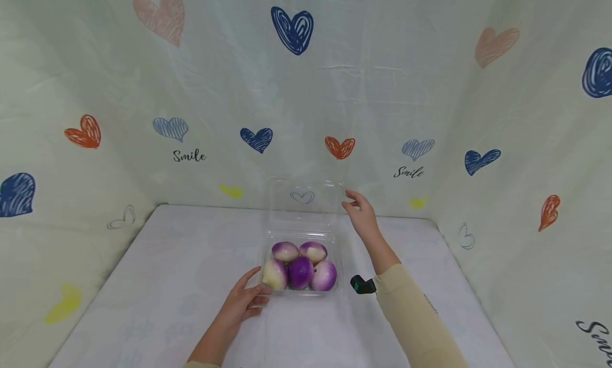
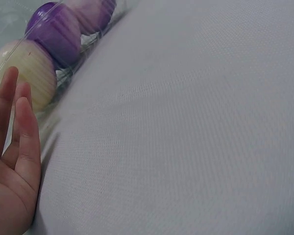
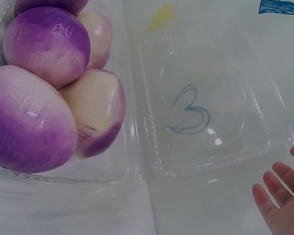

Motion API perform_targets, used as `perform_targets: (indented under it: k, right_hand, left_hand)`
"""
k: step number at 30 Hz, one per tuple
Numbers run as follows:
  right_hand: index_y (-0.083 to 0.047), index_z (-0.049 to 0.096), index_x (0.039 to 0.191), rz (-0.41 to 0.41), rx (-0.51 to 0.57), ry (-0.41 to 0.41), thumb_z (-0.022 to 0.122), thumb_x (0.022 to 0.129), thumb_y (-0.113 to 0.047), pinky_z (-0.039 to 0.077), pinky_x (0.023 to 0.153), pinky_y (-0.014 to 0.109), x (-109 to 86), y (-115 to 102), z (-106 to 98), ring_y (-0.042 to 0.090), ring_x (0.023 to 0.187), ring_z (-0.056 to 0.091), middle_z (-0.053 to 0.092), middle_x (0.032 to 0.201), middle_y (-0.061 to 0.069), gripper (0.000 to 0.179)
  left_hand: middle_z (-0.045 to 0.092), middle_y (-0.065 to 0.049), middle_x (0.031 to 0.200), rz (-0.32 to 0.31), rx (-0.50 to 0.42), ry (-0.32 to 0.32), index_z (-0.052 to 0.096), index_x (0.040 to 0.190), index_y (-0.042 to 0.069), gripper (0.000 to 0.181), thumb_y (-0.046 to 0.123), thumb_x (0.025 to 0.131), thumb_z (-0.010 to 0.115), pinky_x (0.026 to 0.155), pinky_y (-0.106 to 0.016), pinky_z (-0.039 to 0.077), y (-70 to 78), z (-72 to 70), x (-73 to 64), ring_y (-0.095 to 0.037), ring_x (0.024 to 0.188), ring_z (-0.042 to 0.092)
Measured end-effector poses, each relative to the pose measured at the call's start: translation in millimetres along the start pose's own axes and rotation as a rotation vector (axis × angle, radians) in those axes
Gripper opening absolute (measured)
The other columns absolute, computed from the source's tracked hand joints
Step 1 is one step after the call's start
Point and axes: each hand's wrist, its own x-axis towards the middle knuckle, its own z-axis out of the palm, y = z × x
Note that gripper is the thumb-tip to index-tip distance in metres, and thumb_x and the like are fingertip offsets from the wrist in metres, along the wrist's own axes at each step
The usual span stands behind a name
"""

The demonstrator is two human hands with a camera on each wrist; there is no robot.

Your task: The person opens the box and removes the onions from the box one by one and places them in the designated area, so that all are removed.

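Note:
A clear plastic clamshell box (image 1: 301, 294) stands on the table with its lid (image 1: 282, 203) raised at the back. Several glossy purple-and-white, turnip-like vegetables (image 1: 300, 272) fill its base in two rows; in the right wrist view, a purple-and-white one (image 3: 32, 120) lies nearest. My left hand (image 1: 239, 301) is at the box's front left corner, fingers extended along its side, beside the palest vegetable (image 2: 27, 73). Up at the lid's right edge, my right hand (image 1: 362, 215) has its fingers spread and loosely bent, fingertips close to the rim.
The white-covered table (image 1: 191, 293) ends at a pale curtain (image 1: 215, 92) printed with hearts and "Smile" lettering, which also runs along both sides. A small black device (image 1: 362, 284) with a green mark sits against my right sleeve (image 1: 411, 315).

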Motion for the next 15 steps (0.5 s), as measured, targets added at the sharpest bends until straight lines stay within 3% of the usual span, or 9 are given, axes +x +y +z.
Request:
perform_targets:
  k: [9,15]
  right_hand:
    - [-0.001,0.054,0.135,-0.004,-0.024,-0.047,0.061,0.095,-0.015,0.047,0.09,0.045,1.2,3.2,0.3,0.031,0.116,0.05,0.05,0.138,0.015,0.043]
    - [0.0,0.055,0.133,-0.04,-0.031,-0.117,0.062,0.095,-0.015,0.045,0.096,0.046,-7.9,5.8,5.1,0.032,0.116,0.049,0.051,0.135,0.016,0.042]
  left_hand:
    - [0.072,-0.003,0.099,-0.006,-0.005,-0.019,0.023,0.155,0.017,0.065,0.019,0.1,0.057,0.069,-0.027,0.054,-3.4,-0.4,1.8,-0.013,0.085,0.067]
    - [0.072,-0.002,0.098,0.003,-0.017,-0.015,0.023,0.155,0.016,0.065,0.018,0.099,0.057,0.07,-0.027,0.054,-3.6,-1.0,2.0,-0.014,0.085,0.067]
